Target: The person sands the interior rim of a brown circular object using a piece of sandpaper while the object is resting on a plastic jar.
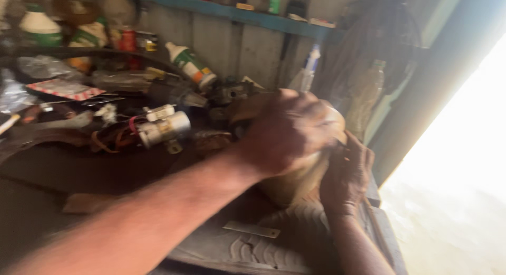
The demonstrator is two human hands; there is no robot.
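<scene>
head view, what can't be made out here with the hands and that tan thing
- Tan object, head view: mostly covered by the left hand and right hand; its kind and top are hidden.
- Fingers of both hands: motion blur hides the grip.
- Bottles on the bench: blurred, labels unreadable.
- Doorway at right: washed out by glare.
- Shelf: cut off by the top edge.
</scene>
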